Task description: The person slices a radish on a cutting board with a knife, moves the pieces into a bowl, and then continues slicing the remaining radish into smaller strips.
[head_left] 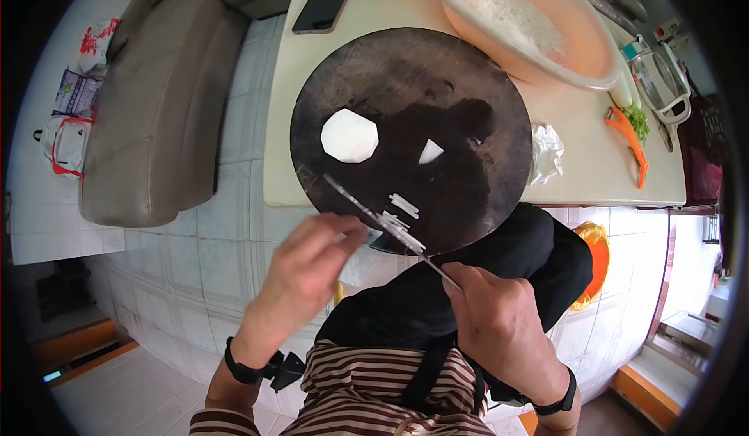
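Note:
My right hand is wrapped round the handle end of a knife, whose blade reaches up and left over the near edge of a round dark cutting board. White strips lie on the board beside the blade, and more strips are along the blade. My left hand is just left of the blade, fingers curled together; whether they hold anything is too blurred to tell. A white many-sided slab rests at the board's left, and a small white wedge near its middle.
Behind the board stands a peach basin with white shreds. A phone lies at the table's back left. Crumpled foil, an orange peeler and greens are on the right. An orange-lined bin stands below.

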Tool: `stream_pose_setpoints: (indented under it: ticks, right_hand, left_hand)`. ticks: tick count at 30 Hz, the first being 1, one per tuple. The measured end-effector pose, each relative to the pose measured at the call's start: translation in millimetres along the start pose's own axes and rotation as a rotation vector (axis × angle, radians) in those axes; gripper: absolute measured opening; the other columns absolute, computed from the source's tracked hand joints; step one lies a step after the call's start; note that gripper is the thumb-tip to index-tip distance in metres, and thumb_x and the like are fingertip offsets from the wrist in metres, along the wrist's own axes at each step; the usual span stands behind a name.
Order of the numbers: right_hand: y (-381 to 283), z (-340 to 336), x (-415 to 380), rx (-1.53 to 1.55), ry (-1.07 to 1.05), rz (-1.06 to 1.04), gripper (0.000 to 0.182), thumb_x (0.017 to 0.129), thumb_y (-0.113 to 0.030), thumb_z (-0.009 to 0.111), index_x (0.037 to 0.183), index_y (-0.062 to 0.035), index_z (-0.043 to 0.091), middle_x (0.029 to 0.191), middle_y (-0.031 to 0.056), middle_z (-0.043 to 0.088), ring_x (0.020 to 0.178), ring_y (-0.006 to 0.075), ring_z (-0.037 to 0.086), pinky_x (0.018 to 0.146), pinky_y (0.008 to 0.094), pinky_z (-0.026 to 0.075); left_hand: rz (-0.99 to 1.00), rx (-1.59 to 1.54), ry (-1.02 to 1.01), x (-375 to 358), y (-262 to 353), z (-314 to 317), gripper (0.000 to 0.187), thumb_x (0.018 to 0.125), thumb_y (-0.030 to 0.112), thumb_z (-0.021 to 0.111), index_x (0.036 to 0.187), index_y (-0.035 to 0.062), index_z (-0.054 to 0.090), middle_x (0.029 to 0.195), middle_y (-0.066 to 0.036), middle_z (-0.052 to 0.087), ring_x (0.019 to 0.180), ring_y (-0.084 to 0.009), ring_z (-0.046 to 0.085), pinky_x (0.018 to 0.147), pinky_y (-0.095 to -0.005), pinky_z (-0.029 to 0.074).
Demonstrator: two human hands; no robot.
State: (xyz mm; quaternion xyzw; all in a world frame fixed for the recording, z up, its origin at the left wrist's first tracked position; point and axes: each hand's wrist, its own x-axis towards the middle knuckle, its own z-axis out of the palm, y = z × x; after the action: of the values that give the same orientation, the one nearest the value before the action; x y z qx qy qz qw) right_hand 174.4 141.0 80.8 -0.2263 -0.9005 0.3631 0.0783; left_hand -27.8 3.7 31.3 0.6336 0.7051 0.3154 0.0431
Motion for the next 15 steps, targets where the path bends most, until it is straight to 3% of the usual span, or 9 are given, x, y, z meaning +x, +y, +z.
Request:
stream_pose_setpoints:
  ticks: [3, 9, 11, 15]
  right_hand:
    - [-10.4, -0.3, 1.6, -0.076, -0.078, 0.037, 0.015, 0.085, 0.002, 0.063, 0.100, 0.0028, 0.062, 0.073, 0.0166, 0.062, 0.059, 0.0359, 0.061, 0.050, 0.0378, 0.046]
    - [-19.5, 1.5, 0.8, -0.252, -0.181, 0.027, 0.023, 0.082, 0.001, 0.064, 0.104, 0.0029, 0.058, 0.070, 0.0124, 0.056, 0.055, 0.0292, 0.060, 0.048, 0.0372, 0.044]
    - [-19.5, 0.8, 1.0, -0.329, -0.218, -0.047, 0.019, 0.082, -0.002, 0.061, 0.097, 0.0078, 0.056, 0.069, 0.0107, 0.056, 0.052, 0.0219, 0.062, 0.043, 0.0325, 0.046]
    - [-24.8, 6.1, 1.7, -0.295, -0.228, 0.034, 0.028, 0.080, 0.004, 0.061, 0.108, 0.0048, 0.055, 0.069, 0.0121, 0.053, 0.055, 0.0288, 0.059, 0.049, 0.0376, 0.045]
  left_hand:
    - [0.058, 0.053, -0.055, -16.1, -2.1, 7.8, 0.033, 0.068, -0.004, 0.068, 0.101, -0.0045, 0.071, 0.099, -0.012, 0.066, 0.101, -0.0294, 0.063, 0.081, -0.0378, 0.057]
    - [0.101, 0.058, -0.060, -23.7, -8.0, 14.3, 0.019, 0.070, -0.002, 0.072, 0.088, -0.0066, 0.072, 0.100, -0.014, 0.067, 0.101, -0.0315, 0.062, 0.082, -0.0405, 0.055]
    - [0.106, 0.037, -0.034, -24.2, -10.9, 17.4, 0.016, 0.071, -0.002, 0.073, 0.086, -0.0070, 0.071, 0.099, -0.014, 0.067, 0.100, -0.0318, 0.063, 0.082, -0.0412, 0.055]
    - [0.139, 0.005, -0.012, -24.9, -19.0, 16.0, 0.014, 0.071, -0.001, 0.074, 0.084, -0.0070, 0.070, 0.097, -0.014, 0.067, 0.095, -0.0315, 0.063, 0.082, -0.0419, 0.055]
